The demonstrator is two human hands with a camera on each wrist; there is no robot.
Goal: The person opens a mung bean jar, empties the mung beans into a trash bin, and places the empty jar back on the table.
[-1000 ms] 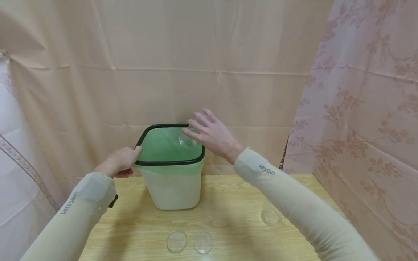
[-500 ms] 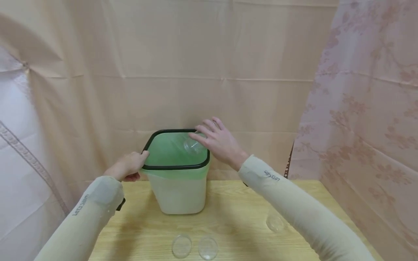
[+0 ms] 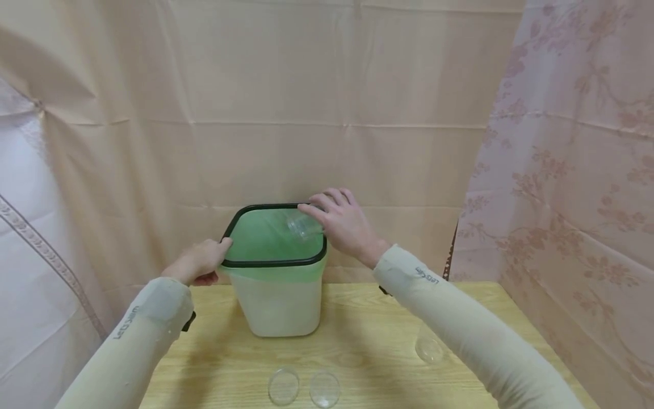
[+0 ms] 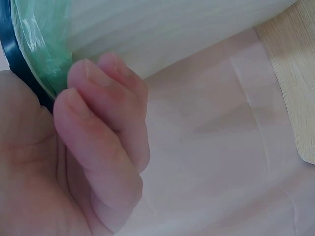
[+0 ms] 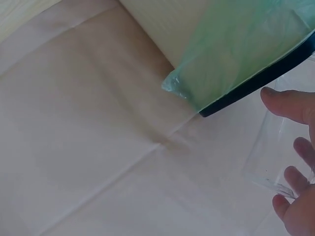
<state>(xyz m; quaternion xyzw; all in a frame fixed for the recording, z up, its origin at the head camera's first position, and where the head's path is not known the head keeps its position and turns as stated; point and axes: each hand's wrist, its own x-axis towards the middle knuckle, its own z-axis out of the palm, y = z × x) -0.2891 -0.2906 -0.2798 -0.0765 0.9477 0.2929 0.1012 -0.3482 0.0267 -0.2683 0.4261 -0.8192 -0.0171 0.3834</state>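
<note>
A white bin (image 3: 278,304) with a green liner bag (image 3: 255,230) and black rim (image 3: 273,263) stands on the table. My left hand (image 3: 196,261) grips the rim at its left side, with the fingers (image 4: 101,142) curled beneath the edge in the left wrist view. My right hand (image 3: 347,224) holds a clear, see-through jar (image 3: 304,225) tilted over the right side of the bin. In the right wrist view the jar (image 5: 268,152) lies between the thumb and the other fingers. I cannot make out any contents in it.
Two clear round pieces, perhaps lids or shallow dishes (image 3: 283,387), lie side by side near the front of the wooden table (image 3: 368,341). Another clear round container (image 3: 429,349) stands at the right, close to the right forearm. A beige curtain (image 3: 398,165) hangs right behind the bin.
My right hand has turned the jar so more of its side shows, and has come down slightly toward the rim. The left hand keeps its hold. The head view has shifted slightly.
</note>
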